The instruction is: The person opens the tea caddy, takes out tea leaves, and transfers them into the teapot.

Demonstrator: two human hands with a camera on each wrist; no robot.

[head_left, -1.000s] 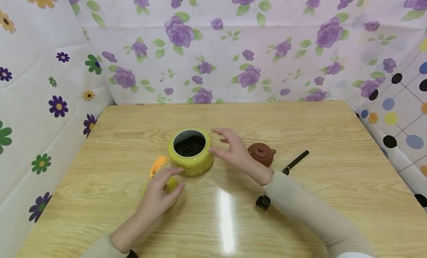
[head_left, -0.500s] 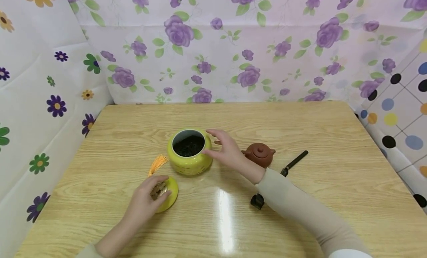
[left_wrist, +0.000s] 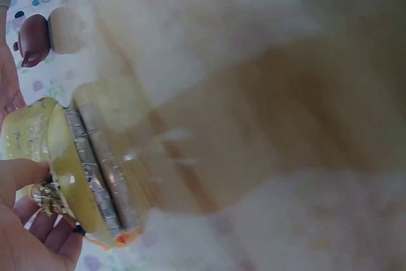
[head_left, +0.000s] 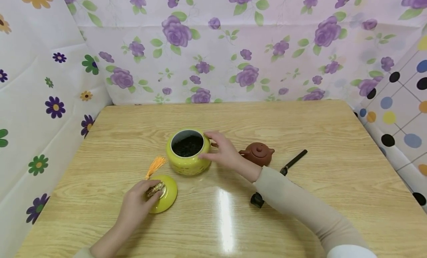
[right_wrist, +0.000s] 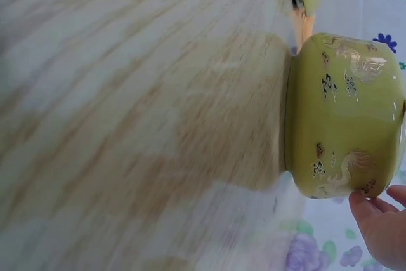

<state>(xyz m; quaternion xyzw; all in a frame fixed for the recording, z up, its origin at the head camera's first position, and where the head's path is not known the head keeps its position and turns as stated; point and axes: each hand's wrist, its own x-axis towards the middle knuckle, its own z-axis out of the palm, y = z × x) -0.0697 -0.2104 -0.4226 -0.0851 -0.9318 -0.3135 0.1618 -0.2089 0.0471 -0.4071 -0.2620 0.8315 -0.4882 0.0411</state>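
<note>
A round yellow lid [head_left: 166, 198] with a gold knob [head_left: 155, 190] and an orange tassel [head_left: 156, 166] is at the front left. My left hand [head_left: 135, 204] pinches the knob, thumb on one side and fingers on the other. In the left wrist view, the lid [left_wrist: 70, 163] has its silvery rim close to the tabletop; whether they touch I cannot tell. Behind and to its right stands an uncovered yellow jar [head_left: 188, 164], with dark, loose, leaf-like bits [head_left: 188, 146] inside. My right hand [head_left: 224, 154] touches the jar's right side, thumb and fingers spread apart.
Right of the jar stands a small brown teapot [head_left: 258, 154]. A thin black-handled tool [head_left: 295, 159] lies beyond it, partly hidden under my right forearm. A black object [head_left: 257, 199] shows near the sleeve. Patterned cloths [head_left: 247, 46] border the wooden table [head_left: 300, 121].
My left hand has moved left and toward me, off the space beside the jar, onto the lid's knob. The right hand has moved left until it touches the jar. Jar and teapot stay put.
</note>
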